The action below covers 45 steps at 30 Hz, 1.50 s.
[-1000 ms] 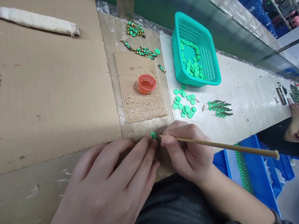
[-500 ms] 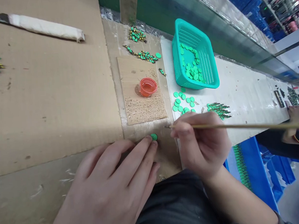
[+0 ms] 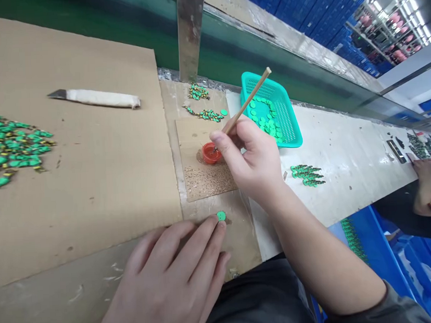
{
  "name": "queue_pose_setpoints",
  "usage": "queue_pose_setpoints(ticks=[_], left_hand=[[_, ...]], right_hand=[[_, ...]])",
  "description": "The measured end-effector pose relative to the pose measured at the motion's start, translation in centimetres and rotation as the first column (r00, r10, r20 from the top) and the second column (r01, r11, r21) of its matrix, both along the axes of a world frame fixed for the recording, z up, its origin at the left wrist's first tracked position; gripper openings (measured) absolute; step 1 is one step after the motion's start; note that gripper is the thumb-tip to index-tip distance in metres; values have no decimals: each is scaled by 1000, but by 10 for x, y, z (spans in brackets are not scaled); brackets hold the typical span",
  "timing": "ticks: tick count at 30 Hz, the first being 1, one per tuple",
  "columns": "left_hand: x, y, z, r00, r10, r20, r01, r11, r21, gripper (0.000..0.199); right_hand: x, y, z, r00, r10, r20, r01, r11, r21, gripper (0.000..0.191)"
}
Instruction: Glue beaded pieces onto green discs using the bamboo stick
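My left hand (image 3: pixel 174 274) lies palm down at the near edge of the worktop. Two of its fingertips hold a small round green disc (image 3: pixel 221 215) with tiny holes against the surface. My right hand (image 3: pixel 253 159) pinches a thin brush with a wooden handle (image 3: pixel 250 98), tilted so the handle's end points up and away. The brush tip dips into a small red cup (image 3: pixel 205 155) of liquid. Under the cup is a wet-spotted cardboard square (image 3: pixel 191 191).
Behind my right hand stands a teal basket (image 3: pixel 296 137) of green discs. Small green-and-dark pieces lie in piles (image 3: pixel 16 148) at left and in a group (image 3: pixel 307 175) at right. A white-wrapped blade (image 3: pixel 96 97) rests on cardboard. Another person's hands (image 3: pixel 427 169) are far right.
My right hand has moved up and left, bringing the brush from near the disc into the red cup. My left hand stays at the disc. The camera view has shifted.
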<state>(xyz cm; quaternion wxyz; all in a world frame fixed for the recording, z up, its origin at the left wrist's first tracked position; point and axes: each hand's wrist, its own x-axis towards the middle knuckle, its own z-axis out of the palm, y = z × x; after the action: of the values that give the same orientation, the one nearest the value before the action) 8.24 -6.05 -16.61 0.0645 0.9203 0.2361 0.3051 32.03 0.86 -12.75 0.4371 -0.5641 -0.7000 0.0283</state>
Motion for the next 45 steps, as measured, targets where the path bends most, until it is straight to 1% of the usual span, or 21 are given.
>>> queue_pose_setpoints(ticks=[6, 10, 12, 15, 19, 22, 25, 29, 34, 36, 41, 45], left_hand=[[0, -1, 1, 1000, -8, 5, 8, 1000, -10, 35], [0, 0, 1, 1000, -5, -7, 5, 1000, -8, 36], [1, 0, 2, 1000, -5, -15, 4, 1000, -5, 37], [2, 0, 4, 1000, 0, -21, 0, 1000, 6, 36], [1, -2, 3, 999, 12, -37, -13, 1000, -9, 33], [-2, -5, 0, 999, 16, -43, -18, 999, -42, 31], [-5, -7, -3, 999, 20, -46, -23, 997, -72, 31], [-6, -8, -2, 998, 31, -54, -36, 994, -104, 30], [-5, -7, -1, 998, 25, -49, -30, 995, -94, 28], [-6, -6, -1, 998, 25, -55, -30, 996, -88, 29], [-7, -3, -4, 998, -6, -69, 4, 1000, -21, 28], [-6, -2, -5, 998, -4, -63, 3, 1000, -20, 29]], right_hand=[[-2, -1, 1, 1000, 1, -23, 0, 1000, 25, 34], [-5, -8, 8, 997, -64, -38, 64, 998, 12, 28], [-7, -21, 12, 995, -73, -64, 76, 996, 36, 25], [-11, -52, 13, 992, -43, -118, 54, 995, 87, 21], [-15, -95, -1, 973, 37, -228, -33, 999, 21, 14], [-17, -112, -13, 963, 70, -259, -76, 997, -12, 16], [-18, -114, -20, 967, 76, -242, -84, 996, -22, 17], [-18, -111, -21, 973, 71, -222, -78, 997, -22, 15], [-18, -111, -21, 974, 73, -214, -82, 996, -31, 15], [-19, -111, -21, 974, 76, -214, -84, 996, -27, 16], [-20, -110, -20, 975, 63, -213, -75, 996, -50, 17], [-20, -111, -19, 979, 54, -199, -70, 995, -71, 17]])
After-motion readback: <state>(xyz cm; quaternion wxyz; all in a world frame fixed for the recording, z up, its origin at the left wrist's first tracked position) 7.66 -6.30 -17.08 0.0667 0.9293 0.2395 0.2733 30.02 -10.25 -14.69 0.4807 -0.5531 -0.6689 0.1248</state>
